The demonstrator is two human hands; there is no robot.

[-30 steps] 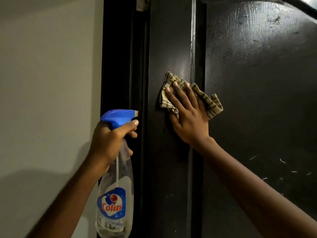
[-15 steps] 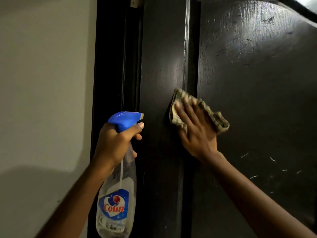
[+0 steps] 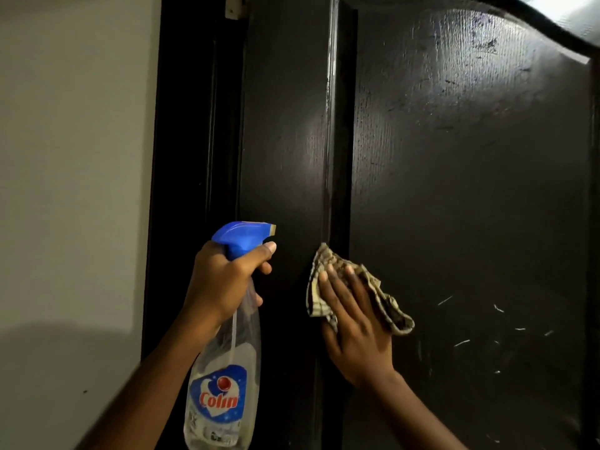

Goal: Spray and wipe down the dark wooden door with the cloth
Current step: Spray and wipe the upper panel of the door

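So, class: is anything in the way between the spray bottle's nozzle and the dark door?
Nothing visible: the nozzle faces bare door; the right hand presses the cloth against it lower and further right.

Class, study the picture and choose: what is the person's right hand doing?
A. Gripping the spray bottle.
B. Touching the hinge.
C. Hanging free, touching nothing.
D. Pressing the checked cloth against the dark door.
D: the right hand lies with straight fingers on the cloth, flat against the door, while the left hand grips the spray bottle.
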